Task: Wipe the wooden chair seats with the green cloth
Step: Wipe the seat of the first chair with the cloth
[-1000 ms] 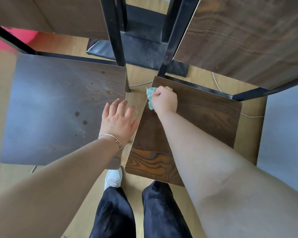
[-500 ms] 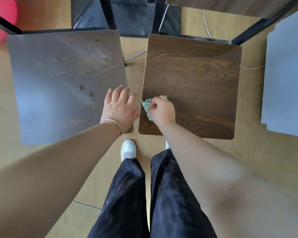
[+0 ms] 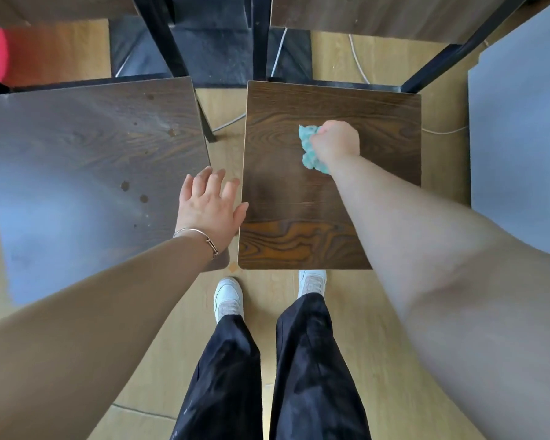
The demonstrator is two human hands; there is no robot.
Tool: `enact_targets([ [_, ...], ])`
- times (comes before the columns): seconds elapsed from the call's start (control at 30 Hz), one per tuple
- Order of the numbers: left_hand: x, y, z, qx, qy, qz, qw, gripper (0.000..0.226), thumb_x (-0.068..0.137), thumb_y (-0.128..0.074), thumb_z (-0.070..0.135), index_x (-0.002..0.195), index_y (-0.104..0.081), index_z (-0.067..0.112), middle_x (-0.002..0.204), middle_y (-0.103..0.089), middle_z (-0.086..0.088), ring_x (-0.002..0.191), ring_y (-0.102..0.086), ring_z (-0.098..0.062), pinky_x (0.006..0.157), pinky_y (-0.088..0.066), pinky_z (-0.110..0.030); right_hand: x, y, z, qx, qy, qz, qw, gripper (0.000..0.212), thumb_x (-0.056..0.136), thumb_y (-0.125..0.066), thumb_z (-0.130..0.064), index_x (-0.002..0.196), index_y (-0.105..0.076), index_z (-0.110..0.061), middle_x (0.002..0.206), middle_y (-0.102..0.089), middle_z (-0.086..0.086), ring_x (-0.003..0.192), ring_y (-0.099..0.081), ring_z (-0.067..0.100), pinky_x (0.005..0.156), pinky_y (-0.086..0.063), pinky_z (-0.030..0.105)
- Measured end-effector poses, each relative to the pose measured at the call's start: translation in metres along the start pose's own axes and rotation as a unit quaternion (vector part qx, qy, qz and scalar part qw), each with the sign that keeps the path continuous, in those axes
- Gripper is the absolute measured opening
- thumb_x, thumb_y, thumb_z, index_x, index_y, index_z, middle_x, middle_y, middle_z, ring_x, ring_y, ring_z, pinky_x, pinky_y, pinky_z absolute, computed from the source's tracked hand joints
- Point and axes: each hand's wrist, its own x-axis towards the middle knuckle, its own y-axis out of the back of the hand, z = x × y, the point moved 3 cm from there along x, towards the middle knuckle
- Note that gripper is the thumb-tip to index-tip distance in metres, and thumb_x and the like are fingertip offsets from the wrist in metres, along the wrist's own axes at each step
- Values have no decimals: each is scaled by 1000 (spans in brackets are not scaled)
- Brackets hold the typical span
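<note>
While R hand (image 3: 335,139) grips 1 cloth (image 3: 306,135), 2 seats (image 3: 296,201) side-by-side.

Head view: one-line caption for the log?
Right hand holds a bunched green cloth on the right chair seat; open left hand over the left chair seat.

Pale wood floor (image 3: 362,328), black metal base (image 3: 216,52), white cable (image 3: 357,60), grey panel (image 3: 521,138) at right.

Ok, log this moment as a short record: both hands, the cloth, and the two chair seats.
left hand: open, fingers spread, at the left seat's near right edge
right hand: grips the green cloth
green cloth: bunched, pressed on the right seat, around its middle
left seat: several dark spots showing
right seat: being wiped, no spots visible
</note>
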Motion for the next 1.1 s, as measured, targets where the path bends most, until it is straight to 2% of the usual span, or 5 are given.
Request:
enact_targets([
  [0.17, 3, 0, 1, 7, -10, -8, 1000, 54, 98, -32, 50, 142, -38, 21, 153, -32, -8, 145, -20, -32, 120, -12, -51, -21, -17, 2, -33, 32, 16, 999, 23, 93, -51, -24, 107, -67, -14, 107, -64, 6, 100, -61, 26, 84, -53, 35],
  [0.43, -34, 1, 0, 23, -16, -34, 999, 51, 97, -34, 49, 141, -36, 24, 152, -33, -7, 144, -20, -32, 120, -13, -51, -133, -73, 35, 16, 132, -39, 990, 16, 87, -55, -14, 71, -52, -13, 88, -56, 8, 79, -56, 33, 59, -38, 35],
  [0.67, -47, -11, 12, 32, -13, -57, 998, 50, 99, -33, 50, 142, -37, 23, 152, -34, -7, 144, -21, -32, 120, -14, -51, -157, -85, 58, 54, 195, -59, 978, 16, 90, -57, -16, 78, -59, -5, 90, -57, 8, 74, -56, 32, 60, -46, 37],
  [0.87, -32, -18, 48, 6, -20, -41, 999, 50, 98, -37, 47, 140, -42, 20, 149, -37, -10, 142, -24, -33, 119, -16, -52, -120, -28, 112, 160, 109, 38, 980, 18, 92, -58, -20, 77, -61, -10, 92, -61, 3, 82, -59, 22, 68, -49, 32],
  [1.1, -19, -20, 86, -12, -30, -27, 999, 49, 99, -38, 48, 139, -43, 20, 149, -39, -10, 141, -26, -34, 117, -22, -54, -58, 16, 202, 73, -22, 73, 994, 18, 92, -56, -21, 91, -68, -8, 104, -63, 7, 94, -59, 25, 74, -44, 29],
])
